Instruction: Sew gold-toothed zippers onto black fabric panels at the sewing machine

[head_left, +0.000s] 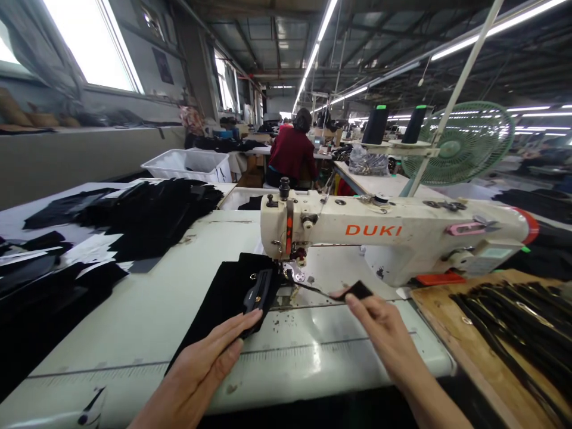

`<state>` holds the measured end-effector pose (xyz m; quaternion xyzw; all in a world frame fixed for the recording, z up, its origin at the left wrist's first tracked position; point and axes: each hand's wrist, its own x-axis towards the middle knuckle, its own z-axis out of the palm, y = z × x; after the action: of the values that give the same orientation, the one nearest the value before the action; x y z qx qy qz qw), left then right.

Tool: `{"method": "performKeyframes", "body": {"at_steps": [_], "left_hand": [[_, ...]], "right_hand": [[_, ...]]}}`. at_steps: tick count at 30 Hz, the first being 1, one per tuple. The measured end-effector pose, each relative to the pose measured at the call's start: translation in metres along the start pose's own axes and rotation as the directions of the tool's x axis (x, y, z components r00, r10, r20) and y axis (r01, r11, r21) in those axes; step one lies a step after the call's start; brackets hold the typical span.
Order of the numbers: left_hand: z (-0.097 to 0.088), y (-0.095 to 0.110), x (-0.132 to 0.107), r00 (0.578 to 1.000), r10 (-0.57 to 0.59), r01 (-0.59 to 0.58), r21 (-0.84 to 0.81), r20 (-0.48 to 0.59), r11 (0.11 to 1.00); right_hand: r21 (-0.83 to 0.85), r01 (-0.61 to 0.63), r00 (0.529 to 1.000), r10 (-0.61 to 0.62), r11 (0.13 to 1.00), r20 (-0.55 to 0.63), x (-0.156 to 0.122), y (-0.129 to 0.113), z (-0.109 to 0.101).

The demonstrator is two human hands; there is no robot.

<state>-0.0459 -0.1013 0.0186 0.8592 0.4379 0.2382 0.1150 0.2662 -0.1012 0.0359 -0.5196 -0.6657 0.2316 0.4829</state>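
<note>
My left hand (206, 360) lies with its fingers stretched out on a black fabric panel (217, 301). On that panel is a dark patch (259, 292) with gold-coloured metal parts. The panel's right edge reaches under the needle area of a white sewing machine (330, 223). To the right, my right hand (382, 322) pinches a small black piece of fabric (359, 291) between thumb and fingers. A thin dark strip runs from near the presser foot towards this piece; whether they are joined I cannot tell.
Black fabric pieces (165, 208) are piled on the left. At right, a wooden board (431, 304) carries black strips with gold edges (513, 322). Beyond stand a white bin (187, 164), a green fan (460, 143) and thread cones (375, 125). A person in dark red (292, 152) sits ahead.
</note>
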Motion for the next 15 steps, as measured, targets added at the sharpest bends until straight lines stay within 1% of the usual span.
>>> {"method": "performKeyframes", "body": {"at_steps": [1, 2, 3, 4, 5, 6, 7, 8, 9, 10, 11, 13, 15], "left_hand": [[-0.001, -0.001, 0.001, 1.0, -0.012, 0.013, -0.016, 0.01, 1.0], [-0.002, -0.002, 0.003, 1.0, -0.006, 0.006, -0.025, 0.006, 1.0], [-0.001, -0.002, 0.003, 1.0, 0.013, -0.013, -0.029, -0.007, 0.999], [0.001, -0.002, 0.003, 0.999, 0.039, -0.04, -0.03, -0.027, 0.999], [0.003, -0.002, 0.003, 0.997, 0.069, -0.07, -0.028, -0.045, 0.997], [0.005, -0.003, 0.002, 0.993, 0.099, -0.101, -0.02, -0.061, 0.995], [0.008, -0.003, 0.001, 0.988, 0.135, -0.136, -0.005, -0.079, 0.991], [0.01, -0.003, 0.0, 0.981, 0.169, -0.168, 0.019, -0.092, 0.986], [0.012, -0.003, -0.001, 0.974, 0.204, -0.201, 0.047, -0.1, 0.979], [0.013, -0.002, -0.002, 0.966, 0.239, -0.233, 0.075, -0.1, 0.97], [0.015, 0.0, -0.003, 0.956, 0.277, -0.268, 0.102, -0.093, 0.958], [0.019, 0.004, -0.003, 0.931, 0.359, -0.346, 0.152, -0.068, 0.926], [0.025, 0.009, -0.004, 0.903, 0.429, -0.412, 0.219, -0.037, 0.885]], "right_hand": [[0.007, -0.006, 1.0, 0.006, 1.0, -0.011, 0.012, -0.004, -0.011], [0.0, 0.014, 1.0, -0.014, 1.0, 0.017, 0.02, -0.009, -0.018], [-0.014, 0.054, 0.996, -0.053, 0.998, 0.078, 0.024, -0.014, -0.019], [-0.034, 0.112, 0.981, -0.105, 0.993, 0.162, 0.023, -0.018, -0.016], [-0.06, 0.188, 0.952, -0.167, 0.98, 0.255, 0.018, -0.02, -0.009], [-0.09, 0.273, 0.913, -0.228, 0.958, 0.339, 0.009, -0.021, 0.002], [-0.129, 0.373, 0.872, -0.3, 0.919, 0.386, -0.002, -0.02, 0.015], [-0.182, 0.47, 0.837, -0.37, 0.864, 0.402, -0.014, -0.017, 0.029], [-0.254, 0.546, 0.815, -0.436, 0.799, 0.381, -0.026, -0.012, 0.044], [-0.322, 0.609, 0.79, -0.519, 0.724, 0.327, -0.037, -0.006, 0.057], [-0.385, 0.625, 0.78, -0.558, 0.679, 0.283, -0.046, 0.0, 0.07], [-0.472, 0.615, 0.769, -0.614, 0.632, 0.179, -0.058, 0.008, 0.087], [-0.512, 0.585, 0.769, -0.63, 0.629, 0.105, -0.064, 0.011, 0.096]]}}
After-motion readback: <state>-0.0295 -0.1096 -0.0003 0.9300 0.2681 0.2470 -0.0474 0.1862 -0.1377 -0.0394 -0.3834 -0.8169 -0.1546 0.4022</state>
